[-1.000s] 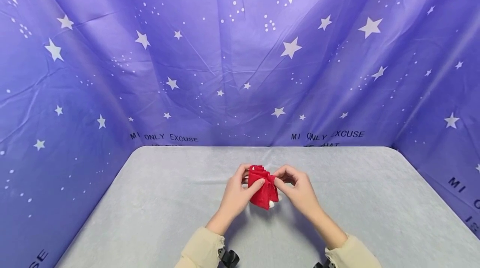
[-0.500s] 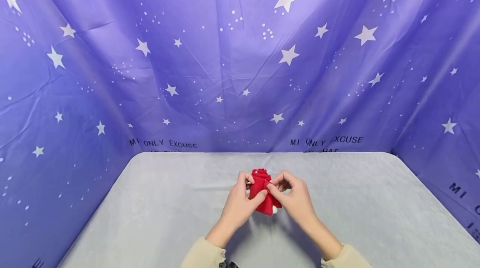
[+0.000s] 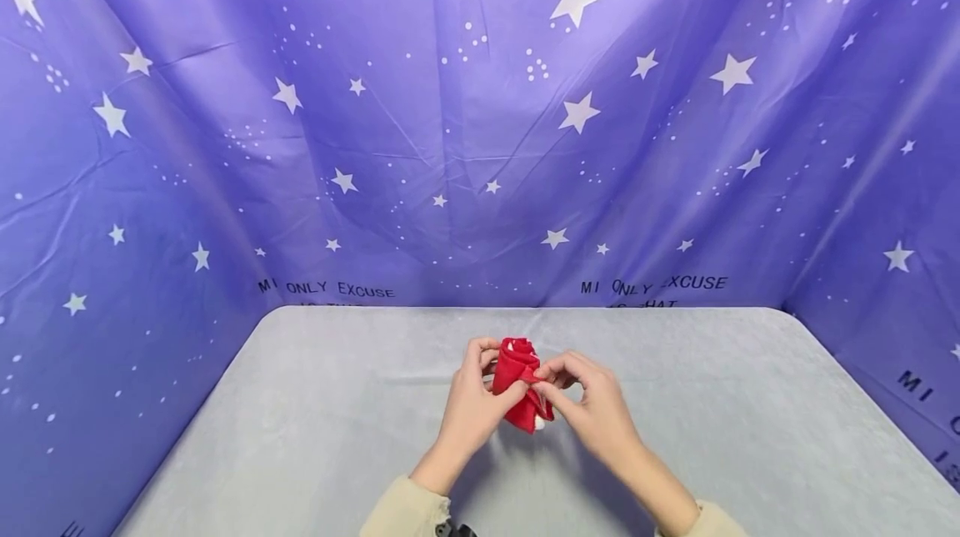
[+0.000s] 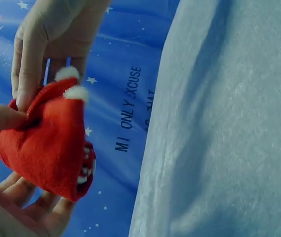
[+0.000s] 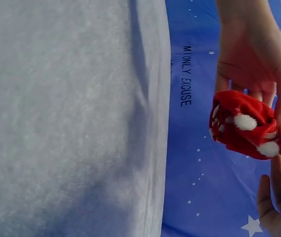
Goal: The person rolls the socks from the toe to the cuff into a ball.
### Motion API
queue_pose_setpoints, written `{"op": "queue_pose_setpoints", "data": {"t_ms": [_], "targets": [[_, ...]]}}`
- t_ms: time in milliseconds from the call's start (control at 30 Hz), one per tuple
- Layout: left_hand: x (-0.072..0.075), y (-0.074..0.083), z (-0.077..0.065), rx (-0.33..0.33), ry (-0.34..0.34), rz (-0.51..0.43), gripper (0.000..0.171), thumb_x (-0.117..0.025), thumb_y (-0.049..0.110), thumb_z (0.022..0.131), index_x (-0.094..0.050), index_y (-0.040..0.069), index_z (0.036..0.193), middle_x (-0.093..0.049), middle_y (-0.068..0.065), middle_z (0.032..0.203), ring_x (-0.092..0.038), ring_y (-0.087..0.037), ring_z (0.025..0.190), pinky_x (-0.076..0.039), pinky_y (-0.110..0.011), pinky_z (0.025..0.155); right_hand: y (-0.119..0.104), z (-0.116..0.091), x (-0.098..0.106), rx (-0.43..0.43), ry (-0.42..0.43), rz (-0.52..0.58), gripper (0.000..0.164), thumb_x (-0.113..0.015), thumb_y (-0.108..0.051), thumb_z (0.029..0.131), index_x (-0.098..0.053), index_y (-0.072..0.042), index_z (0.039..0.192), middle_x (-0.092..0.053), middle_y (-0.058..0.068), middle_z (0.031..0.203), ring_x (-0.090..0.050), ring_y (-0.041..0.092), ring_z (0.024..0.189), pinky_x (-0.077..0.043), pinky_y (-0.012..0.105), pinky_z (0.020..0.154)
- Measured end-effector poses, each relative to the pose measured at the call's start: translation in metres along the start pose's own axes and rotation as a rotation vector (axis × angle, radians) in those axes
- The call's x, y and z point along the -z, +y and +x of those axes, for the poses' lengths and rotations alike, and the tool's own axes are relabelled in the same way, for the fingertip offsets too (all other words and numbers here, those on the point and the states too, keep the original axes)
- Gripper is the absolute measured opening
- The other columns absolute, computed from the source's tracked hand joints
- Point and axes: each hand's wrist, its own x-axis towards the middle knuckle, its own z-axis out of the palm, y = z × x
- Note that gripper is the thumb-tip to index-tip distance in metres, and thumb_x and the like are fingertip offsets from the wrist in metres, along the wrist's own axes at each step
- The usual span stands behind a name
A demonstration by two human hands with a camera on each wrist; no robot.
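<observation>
One red fabric piece is held above the grey table, near the middle, toward the near side. It is rolled or bunched up, with two white pom-poms counted in the right wrist view and two in the left wrist view; white trim is seen at its open end.

Two hands are in view. The fabric's left side is gripped by the left hand, thumb on the near face, fingers curled round the far side. The right side is pinched by the right hand between thumb and fingertips, just where the left thumb sits; the two hands are touching or almost touching there.

Two cream sleeves are seen at the near edge.

One purple star-print backdrop is hung behind and along both sides of the table. Printed text "MI ONLY EXCUSE" is counted twice on the far panel, plus partial lettering on the right panel.
</observation>
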Motion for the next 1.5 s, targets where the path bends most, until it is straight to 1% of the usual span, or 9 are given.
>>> {"op": "queue_pose_setpoints", "data": {"t_ms": [100,267,400,600,767,1000,1233,1333,1500], "targets": [[0.0,0.001,0.0,-0.008,-0.005,-0.017,0.045,-0.072,0.009,0.081,-0.056,0.008,0.123,-0.073,-0.007,0.113,-0.068,-0.015,0.098,-0.059,-0.024,0.081,-0.004,0.001,0.002,-0.018,0.021,0.017,0.017,-0.077,-0.001,0.082,-0.07,-0.015,0.088,-0.071,-0.005,0.082,-0.061,0.001,0.073,-0.053,0.02,0.067],[-0.001,0.009,-0.001,-0.01,-0.012,-0.002,0.043,-0.072,0.009,0.079,-0.059,0.014,0.119,-0.073,-0.005,0.106,-0.066,-0.012,0.094,-0.058,-0.02,0.075,-0.008,0.005,0.009,-0.184,-0.005,0.182,0.006,-0.072,-0.002,0.087,-0.069,-0.007,0.09,-0.07,-0.001,0.083,-0.063,0.001,0.077,-0.053,0.02,0.071],[-0.003,0.014,-0.002,-0.024,-0.026,0.063,0.042,-0.075,0.013,0.077,-0.059,0.017,0.116,-0.072,-0.003,0.103,-0.066,-0.011,0.093,-0.057,-0.021,0.074,-0.009,0.006,0.017,-0.273,-0.06,0.314,0.006,-0.067,-0.002,0.091,-0.065,0.004,0.093,-0.066,-0.008,0.08,-0.061,0.001,0.075,-0.052,0.019,0.069],[-0.004,0.013,-0.004,-0.033,-0.163,0.019,0.042,-0.068,0.002,0.075,-0.058,0.015,0.113,-0.073,-0.004,0.104,-0.067,-0.008,0.089,-0.058,-0.024,0.076,-0.009,0.007,0.032,-0.361,-0.216,0.482,0.016,-0.058,-0.006,0.097,-0.057,0.009,0.1,-0.065,-0.012,0.08,-0.06,0.002,0.075,-0.052,0.021,0.072],[-0.005,0.01,-0.004,-0.075,-0.279,-0.002,0.044,-0.067,0.002,0.074,-0.061,0.018,0.114,-0.071,-0.003,0.1,-0.064,-0.005,0.093,-0.057,-0.026,0.084,-0.003,0.012,0.043,-0.324,-0.306,0.51,0.014,-0.054,-0.005,0.099,-0.054,0.009,0.1,-0.063,-0.012,0.083,-0.06,0.003,0.077,-0.052,0.022,0.077],[-0.003,0.01,-0.005,-0.134,-0.394,-0.039,0.039,-0.068,0.003,0.077,-0.066,0.015,0.113,-0.072,-0.009,0.099,-0.063,-0.002,0.09,-0.057,-0.023,0.083,0.001,0.021,0.05,-0.265,-0.412,0.405,0.014,-0.055,-0.008,0.099,-0.058,0.006,0.1,-0.062,-0.008,0.087,-0.059,0.004,0.08,-0.051,0.023,0.076],[0.006,0.021,-0.014,-0.212,-0.368,-0.142,0.037,-0.07,-0.003,0.078,-0.067,0.012,0.112,-0.072,-0.011,0.108,-0.066,-0.004,0.101,-0.059,-0.029,0.088,0.003,0.027,0.053,-0.27,-0.485,0.502,0.012,-0.055,-0.006,0.099,-0.058,0.006,0.1,-0.063,-0.011,0.086,-0.059,0.002,0.079,-0.051,0.023,0.072],[0.009,0.028,-0.016,-0.285,-0.342,-0.167,0.037,-0.072,-0.004,0.079,-0.067,0.013,0.112,-0.07,-0.009,0.111,-0.066,-0.007,0.105,-0.06,-0.031,0.087,0.001,0.029,0.053,-0.265,-0.489,0.569,0.006,-0.057,-0.006,0.098,-0.062,-0.003,0.099,-0.065,-0.011,0.087,-0.06,0.002,0.08,-0.051,0.022,0.073],[0.012,0.035,-0.017,-0.379,-0.304,-0.25,0.034,-0.074,-0.005,0.081,-0.067,0.009,0.11,-0.061,-0.012,0.122,-0.065,-0.012,0.109,-0.061,-0.035,0.083,0.002,0.029,0.047,-0.276,-0.514,0.72,0.018,-0.055,-0.002,0.097,-0.066,-0.017,0.097,-0.066,-0.01,0.088,-0.06,0.001,0.08,-0.051,0.018,0.071]]}}
